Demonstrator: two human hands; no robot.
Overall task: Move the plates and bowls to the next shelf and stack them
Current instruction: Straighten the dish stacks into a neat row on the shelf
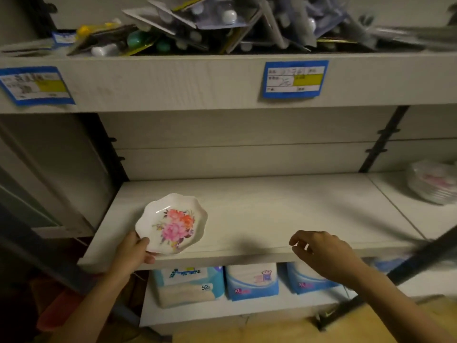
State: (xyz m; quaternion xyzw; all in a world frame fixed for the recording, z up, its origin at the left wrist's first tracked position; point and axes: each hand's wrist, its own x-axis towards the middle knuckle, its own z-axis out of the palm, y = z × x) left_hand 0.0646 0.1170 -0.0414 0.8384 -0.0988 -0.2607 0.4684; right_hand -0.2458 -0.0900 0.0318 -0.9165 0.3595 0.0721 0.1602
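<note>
Gripping the white wavy-edged flower plate [173,224] at the front left corner of the pale shelf [272,206], the left hand [134,251] likely must lay it flat next. The right hand [319,251] has loose, empty fingers.

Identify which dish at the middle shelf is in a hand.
The white scalloped floral plate, gripped at its rim by the left hand; the blurred stack at right sits untouched.
</note>
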